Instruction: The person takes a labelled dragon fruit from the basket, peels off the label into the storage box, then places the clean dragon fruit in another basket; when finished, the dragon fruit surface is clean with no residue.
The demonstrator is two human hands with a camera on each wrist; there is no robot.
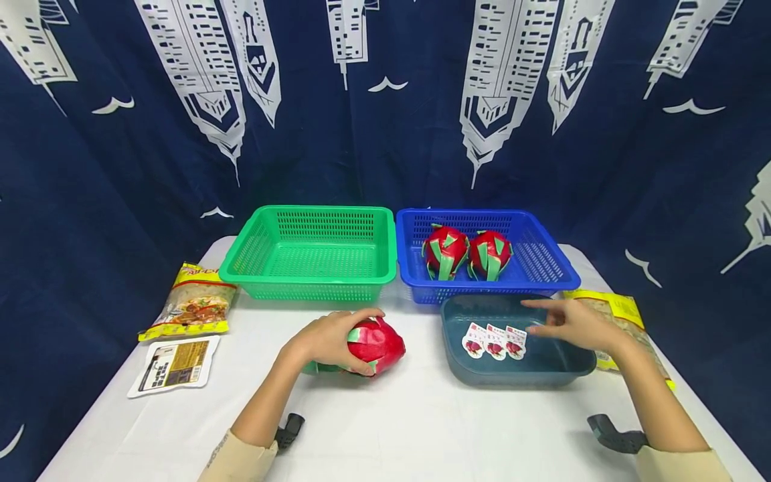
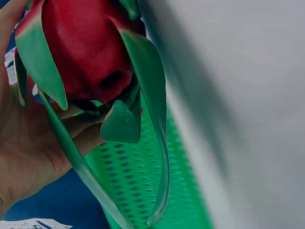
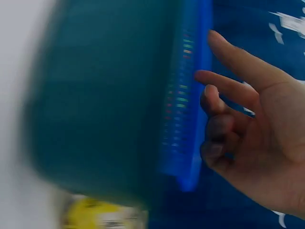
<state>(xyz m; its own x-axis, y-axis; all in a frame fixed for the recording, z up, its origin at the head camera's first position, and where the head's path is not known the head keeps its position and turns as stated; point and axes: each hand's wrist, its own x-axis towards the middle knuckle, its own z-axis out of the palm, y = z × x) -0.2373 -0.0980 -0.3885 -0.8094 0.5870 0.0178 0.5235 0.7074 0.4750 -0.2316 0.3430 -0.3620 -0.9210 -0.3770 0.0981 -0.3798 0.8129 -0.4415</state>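
My left hand (image 1: 328,343) grips a red dragon fruit (image 1: 376,345) with green leaves, just over the white table in front of the green basket. In the left wrist view its long leaves (image 2: 150,71) hang down past the palm. My right hand (image 1: 569,323) hovers over the dark teal bin (image 1: 518,378), thumb and forefinger apart, with nothing between them; its other fingers (image 3: 217,126) bend loosely. Three small white labels (image 1: 495,343) with dragon fruit pictures lie side by side in the left part of this bin.
The green basket (image 1: 307,291) stands at the back left. Beside it the blue basket (image 1: 482,292) holds two dragon fruits (image 1: 446,251). Yellow food bags lie at the left (image 1: 195,301) and at the right (image 1: 626,311), partly behind my arm. A flat white packet (image 1: 175,365) lies front left.
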